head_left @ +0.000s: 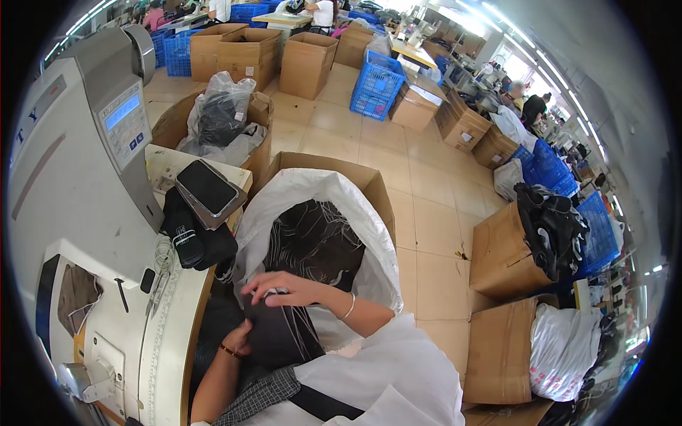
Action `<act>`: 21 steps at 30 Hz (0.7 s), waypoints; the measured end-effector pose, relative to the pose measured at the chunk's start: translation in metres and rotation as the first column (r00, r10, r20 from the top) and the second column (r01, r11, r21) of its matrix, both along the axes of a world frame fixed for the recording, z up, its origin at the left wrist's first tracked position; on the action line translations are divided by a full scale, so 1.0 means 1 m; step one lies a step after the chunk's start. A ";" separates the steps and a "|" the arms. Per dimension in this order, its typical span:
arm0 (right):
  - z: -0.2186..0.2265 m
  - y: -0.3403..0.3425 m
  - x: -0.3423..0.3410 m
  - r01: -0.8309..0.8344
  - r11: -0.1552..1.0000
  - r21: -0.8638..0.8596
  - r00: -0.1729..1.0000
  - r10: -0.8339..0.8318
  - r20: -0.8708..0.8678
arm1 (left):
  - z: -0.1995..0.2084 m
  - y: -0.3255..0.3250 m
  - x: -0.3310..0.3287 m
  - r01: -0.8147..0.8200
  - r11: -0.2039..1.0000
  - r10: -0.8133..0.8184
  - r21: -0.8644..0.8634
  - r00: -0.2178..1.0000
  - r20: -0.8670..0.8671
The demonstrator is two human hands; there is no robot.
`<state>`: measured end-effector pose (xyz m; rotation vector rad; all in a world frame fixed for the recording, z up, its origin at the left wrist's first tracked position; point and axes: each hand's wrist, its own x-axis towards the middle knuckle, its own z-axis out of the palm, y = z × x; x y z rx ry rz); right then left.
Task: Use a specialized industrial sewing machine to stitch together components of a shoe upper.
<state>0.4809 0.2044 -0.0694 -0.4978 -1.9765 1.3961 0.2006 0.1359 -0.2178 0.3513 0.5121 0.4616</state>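
A dark fabric piece [273, 335] with pale lines or threads along its right side lies over my lap, beside the table's edge. My left hand [237, 338], with a beaded bracelet, grips its left edge, thumb on top. Over the upper edge of the cloth reaches my right hand [288, 289], fingers stretched and apart; a bangle circles its wrist. Whether its fingertips touch the cloth is hard to tell. Just beyond, a white woven sack [259, 213] inside a cardboard box holds more dark pieces [312, 238] with loose pale threads.
To my left stands a sewing machine [67, 192] with a small display, on a white table [167, 341]. A phone [207, 186] and a black folded item [195, 238] lie at its far end. Cardboard boxes [501, 245] stand to the right; blue crates [378, 84] stand farther off.
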 end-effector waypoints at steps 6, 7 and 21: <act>-0.027 -0.028 0.014 0.700 0.711 0.060 0.712 -0.702 0.021 | 0.027 0.000 0.006 -0.052 0.998 0.053 0.017 0.996 -0.066; -0.029 -0.038 0.013 0.728 0.654 -0.205 0.672 -0.740 0.028 | 0.036 0.001 0.010 -0.093 0.996 0.093 0.003 0.989 -0.115; -0.050 -0.066 -0.016 0.475 0.359 -0.803 0.501 -0.861 -0.089 | 0.194 0.015 0.062 0.247 0.500 0.579 0.830 0.617 -0.533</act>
